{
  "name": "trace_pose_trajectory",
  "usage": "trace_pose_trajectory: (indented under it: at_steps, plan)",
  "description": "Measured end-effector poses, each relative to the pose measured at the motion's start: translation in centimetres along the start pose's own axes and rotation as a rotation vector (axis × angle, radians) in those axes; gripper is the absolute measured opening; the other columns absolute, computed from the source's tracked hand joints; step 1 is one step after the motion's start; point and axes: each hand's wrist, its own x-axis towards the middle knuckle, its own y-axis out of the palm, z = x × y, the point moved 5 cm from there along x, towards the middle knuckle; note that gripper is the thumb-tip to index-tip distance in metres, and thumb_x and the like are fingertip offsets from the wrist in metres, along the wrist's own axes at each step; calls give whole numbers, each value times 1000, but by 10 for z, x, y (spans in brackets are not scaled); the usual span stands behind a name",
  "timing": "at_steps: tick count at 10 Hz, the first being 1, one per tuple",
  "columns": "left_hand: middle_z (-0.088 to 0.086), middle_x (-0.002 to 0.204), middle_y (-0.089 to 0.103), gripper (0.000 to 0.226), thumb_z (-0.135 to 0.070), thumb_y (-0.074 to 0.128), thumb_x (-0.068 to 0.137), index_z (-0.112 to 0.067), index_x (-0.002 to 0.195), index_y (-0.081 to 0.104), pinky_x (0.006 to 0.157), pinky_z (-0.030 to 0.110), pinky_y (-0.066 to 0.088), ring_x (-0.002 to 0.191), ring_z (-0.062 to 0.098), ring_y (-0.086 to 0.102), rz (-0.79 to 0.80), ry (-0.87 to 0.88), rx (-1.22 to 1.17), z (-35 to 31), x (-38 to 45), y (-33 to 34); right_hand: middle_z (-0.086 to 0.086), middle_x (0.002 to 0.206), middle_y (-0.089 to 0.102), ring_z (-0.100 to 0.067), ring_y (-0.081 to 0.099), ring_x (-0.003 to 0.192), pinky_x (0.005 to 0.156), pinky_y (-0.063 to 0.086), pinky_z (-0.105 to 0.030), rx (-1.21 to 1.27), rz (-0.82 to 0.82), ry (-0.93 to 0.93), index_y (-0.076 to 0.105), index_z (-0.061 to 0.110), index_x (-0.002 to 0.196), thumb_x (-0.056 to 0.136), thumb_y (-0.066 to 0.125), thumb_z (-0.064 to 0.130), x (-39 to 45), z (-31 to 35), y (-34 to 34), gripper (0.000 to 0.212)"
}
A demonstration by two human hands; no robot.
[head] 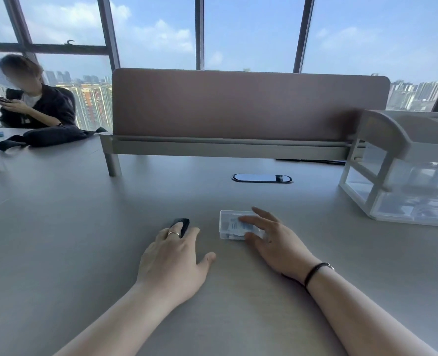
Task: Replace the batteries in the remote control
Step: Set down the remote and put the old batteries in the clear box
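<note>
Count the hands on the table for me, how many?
2. The left hand lies over the dark remote control; the right hand touches the clear plastic box. The far person's hands hold a phone, off the table.

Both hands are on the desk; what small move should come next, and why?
Probably curl the left hand around the black remote and lift it: its fingers only rest on it, flat on the desk, while the right hand covers the clear plastic box.
</note>
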Motion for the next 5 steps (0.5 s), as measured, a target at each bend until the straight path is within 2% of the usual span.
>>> trace_pose_trajectory:
  at_steps: [1, 2, 3, 5]
  plan:
    - [-5, 152, 41, 41, -47, 43, 94, -28, 128, 55, 96, 36, 45, 138, 19, 34, -22, -9, 30, -1, -1, -2, 21, 158, 30, -12, 44, 138, 108, 38, -28, -24, -1, 18, 51, 52, 132, 95, 53, 38, 2, -1, 1, 39]
    - [-11, 144, 49, 29, -24, 44, 92, -25, 114, 64, 88, 35, 49, 132, 16, 39, -38, -6, 30, 0, 2, 0, 18, 159, 31, -13, 45, 137, 108, 38, -27, -38, -21, 10, 51, 50, 133, 95, 54, 35, 1, -1, 0, 41]
    - [-14, 142, 50, 32, -19, 44, 90, -25, 112, 66, 88, 33, 48, 133, 14, 39, -65, -12, -13, 0, 3, 1, 15, 158, 33, -13, 45, 137, 106, 37, -24, -43, -43, 2, 53, 47, 133, 94, 56, 34, 0, 0, -1, 41]
    - [-18, 136, 55, 26, -28, 48, 91, -28, 105, 70, 82, 28, 44, 129, 12, 42, -163, 5, -121, -2, 3, -4, 12, 158, 32, -14, 42, 139, 108, 36, -27, -36, -84, -3, 48, 46, 137, 93, 58, 37, 1, 1, -3, 47]
